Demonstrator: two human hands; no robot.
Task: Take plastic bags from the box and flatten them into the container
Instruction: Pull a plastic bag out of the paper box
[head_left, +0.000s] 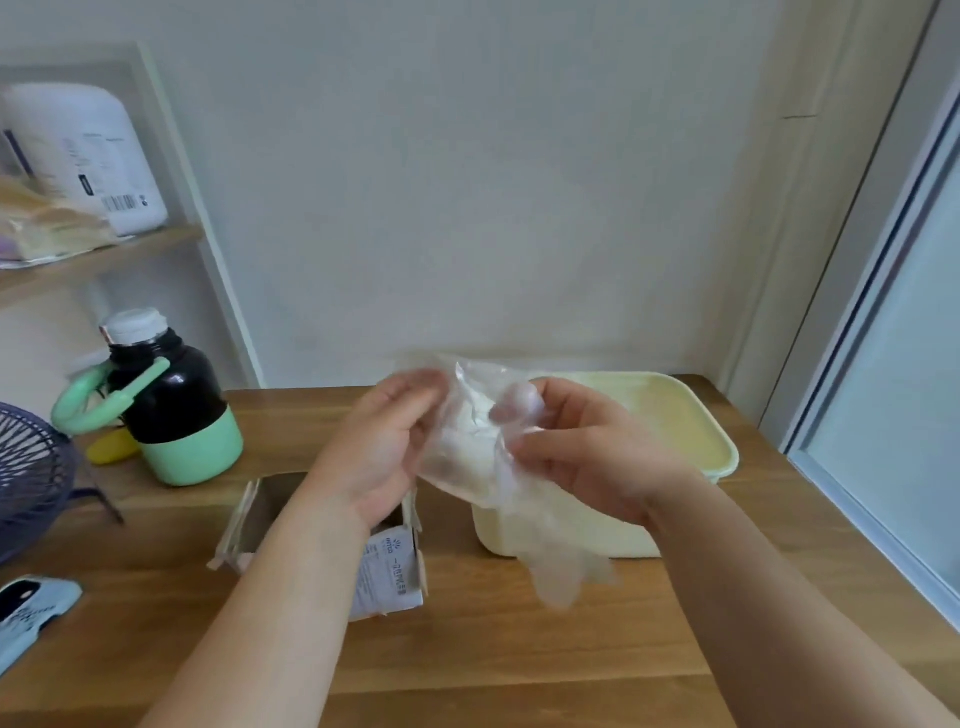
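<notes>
Flattening step. Left hand (384, 447) and right hand (587, 452), fingers curled, each pinch an edge of a crumpled clear plastic bag (467, 441), held aloft between the open box (395, 566) and the cream container (727, 452). Likely next: spread it smooth, then lower it into the container.

Left hand (384, 441) and right hand (587, 457) close together, fingers (543, 444) curled, seemingly in a pinch.
</notes>
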